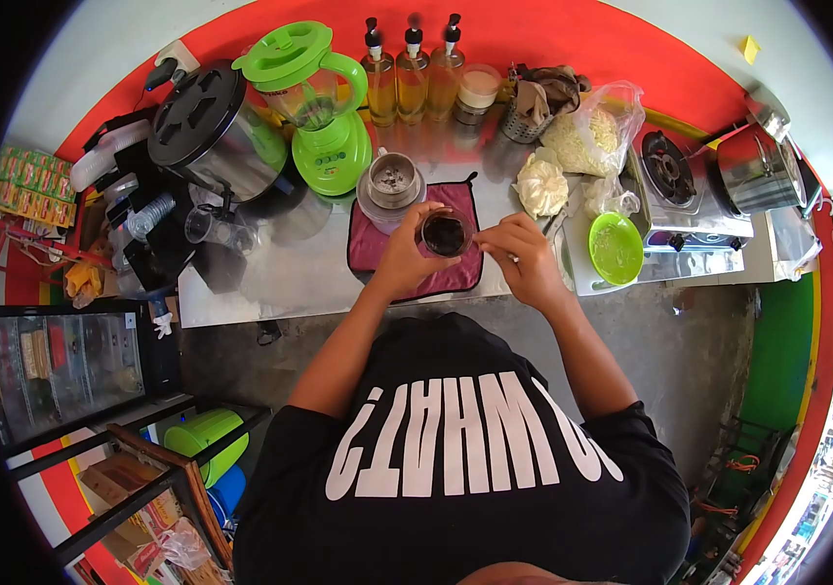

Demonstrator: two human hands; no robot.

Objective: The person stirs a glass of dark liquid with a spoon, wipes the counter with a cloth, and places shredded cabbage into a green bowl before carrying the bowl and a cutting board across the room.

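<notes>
My left hand (410,255) is wrapped round the side of a clear glass (446,234) with dark liquid in it. At the glass's right rim my right hand (526,255) is closed in a pinch. What lies between those fingertips is too small to make out; it may be a thin handle. Below the glass a maroon cloth (370,249) covers part of the metal counter. Just behind my left hand a metal cup (394,174) stands on a pale round dish (377,211) at the cloth's back edge.
A green blender (324,156) and a large steel pot with a black lid (217,127) stand at the back left. Several pump bottles (414,83) line the wall. To the right are a green bowl (616,249), plastic bags (592,136) and a gas stove (670,175).
</notes>
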